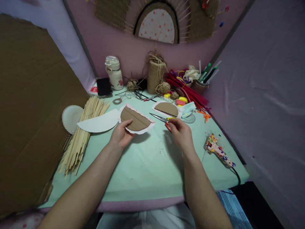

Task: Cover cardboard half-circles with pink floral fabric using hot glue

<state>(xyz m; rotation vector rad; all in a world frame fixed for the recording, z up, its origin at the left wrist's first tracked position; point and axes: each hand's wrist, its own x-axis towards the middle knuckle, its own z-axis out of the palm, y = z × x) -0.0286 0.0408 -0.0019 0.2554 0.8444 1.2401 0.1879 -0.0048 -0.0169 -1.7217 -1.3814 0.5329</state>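
My left hand (121, 133) is closed on the near edge of a brown cardboard half-circle with a white fabric border (136, 119), lifted a little above the mint-green table (147, 165). My right hand (181, 132) grips the red and yellow handles of a pair of scissors (160, 118), whose blades are open and point left toward the half-circle's right tip. The blades are apart from the piece. A second brown half-circle on white (168, 108) lies flat just beyond the scissors.
A bundle of wooden skewers (82, 133), a white half paper plate (98, 122) and a small paper plate (71, 118) lie left. A big cardboard sheet (28, 111) leans at left. Glue gun (218, 150) at right; twine spool (155, 74), bottle (114, 73), pipe cleaners (188, 89) behind.
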